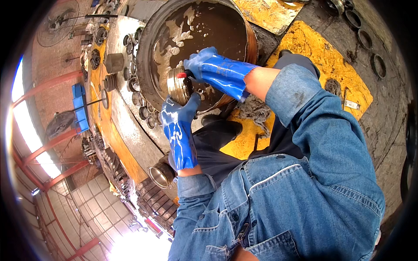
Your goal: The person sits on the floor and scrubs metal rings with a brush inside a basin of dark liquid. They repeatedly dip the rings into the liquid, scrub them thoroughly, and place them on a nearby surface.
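My left hand [180, 114], in a wet blue rubber glove, grips a grooved, shiny metal cylinder [175, 89] from its near side. The cylinder is held over the near left part of a large round metal tub [146, 61] of brown liquid with patches of pale foam. My right hand [203, 63], gloved the same way, is closed at the cylinder's far right side. From its fingers a small tool with a red end [181, 75] reaches to the cylinder's upper side. Most of that tool is hidden by the glove, so its kind is unclear.
Several metal rings [136, 98] line the bench left of the tub. A hollow metal cylinder [159, 176] lies beside my left forearm. Grey rags [256, 109] and a yellow sheet [300, 48] lie on the floor to the right. More dark rings [378, 65] rest at the far right.
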`<act>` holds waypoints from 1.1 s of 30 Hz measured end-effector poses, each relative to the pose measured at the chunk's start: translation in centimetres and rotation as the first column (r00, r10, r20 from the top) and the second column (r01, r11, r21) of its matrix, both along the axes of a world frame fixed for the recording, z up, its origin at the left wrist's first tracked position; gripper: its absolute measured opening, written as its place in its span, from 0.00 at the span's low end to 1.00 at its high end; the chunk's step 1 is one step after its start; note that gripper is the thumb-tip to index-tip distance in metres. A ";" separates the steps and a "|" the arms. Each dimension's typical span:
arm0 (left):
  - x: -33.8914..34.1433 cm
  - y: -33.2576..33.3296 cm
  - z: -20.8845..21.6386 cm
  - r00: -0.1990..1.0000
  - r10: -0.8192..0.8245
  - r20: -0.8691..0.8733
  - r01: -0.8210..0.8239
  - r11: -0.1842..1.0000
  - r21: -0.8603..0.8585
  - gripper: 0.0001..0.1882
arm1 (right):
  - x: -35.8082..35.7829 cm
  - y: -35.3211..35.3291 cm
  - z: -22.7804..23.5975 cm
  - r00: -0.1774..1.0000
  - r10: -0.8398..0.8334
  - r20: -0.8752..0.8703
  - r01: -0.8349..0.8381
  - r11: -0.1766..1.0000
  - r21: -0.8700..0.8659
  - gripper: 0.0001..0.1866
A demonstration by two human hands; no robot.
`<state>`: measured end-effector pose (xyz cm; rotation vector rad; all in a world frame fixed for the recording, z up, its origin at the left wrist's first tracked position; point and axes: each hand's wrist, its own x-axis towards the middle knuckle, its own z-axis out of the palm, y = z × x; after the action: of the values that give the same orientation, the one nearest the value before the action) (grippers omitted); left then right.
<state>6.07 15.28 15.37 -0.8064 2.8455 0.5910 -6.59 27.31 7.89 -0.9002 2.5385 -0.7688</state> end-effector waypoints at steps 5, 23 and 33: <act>-0.3 0.4 0.4 0.999 0.005 0.042 -0.004 0.999 -0.042 0.31 | 0.0 0.1 -0.4 0.999 -0.019 -0.036 0.018 1.000 -0.026 0.20; -0.2 -0.1 -0.2 1.000 -0.030 0.006 0.030 1.000 0.002 0.28 | 0.5 0.7 -0.1 0.997 -0.033 -0.073 0.028 0.998 -0.060 0.18; -0.3 0.0 0.2 1.000 -0.019 0.025 0.019 1.000 0.001 0.27 | 0.1 0.3 0.3 1.000 0.016 -0.016 -0.015 0.999 0.050 0.18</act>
<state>5.75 15.33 15.55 -0.7796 2.8276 0.5750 -6.53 27.65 8.21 -0.9120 2.5504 -0.6927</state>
